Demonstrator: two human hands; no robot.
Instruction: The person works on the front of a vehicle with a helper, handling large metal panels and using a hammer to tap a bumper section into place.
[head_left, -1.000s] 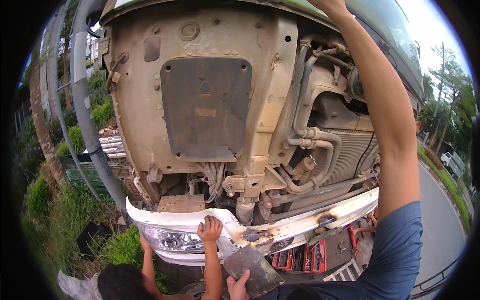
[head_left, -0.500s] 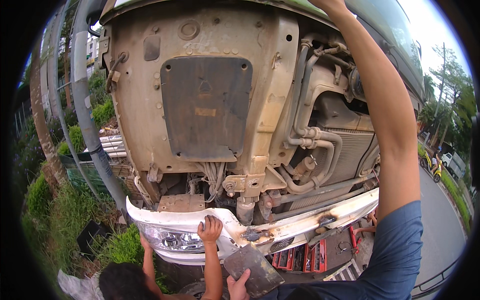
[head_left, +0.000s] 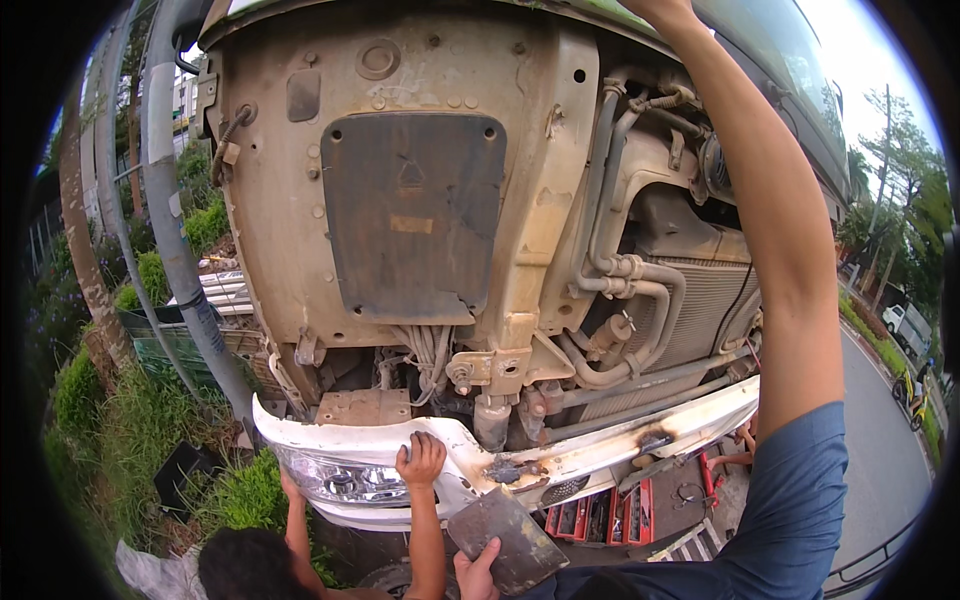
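My left hand grips a flat, scuffed dark plate by its lower left side, the thumb lying over its face. My bare right arm, in a blue sleeve, stretches up to the top of the view. There my right hand is at the edge of the vehicle's raised front panel, its fingers cut off by the frame. Below the opened vehicle front runs a white bumper with burnt, rusty patches and a headlight. A co-worker at lower left has both hands on it.
Pipes and a radiator are exposed at right. A red toolbox lies under the bumper, and another person's hand is beside a red tool. A grey pole stands at left; a road passes at right.
A motorbike on the road at the far right has come nearer. My hands, the plate and the co-worker's grip on the bumper look the same.
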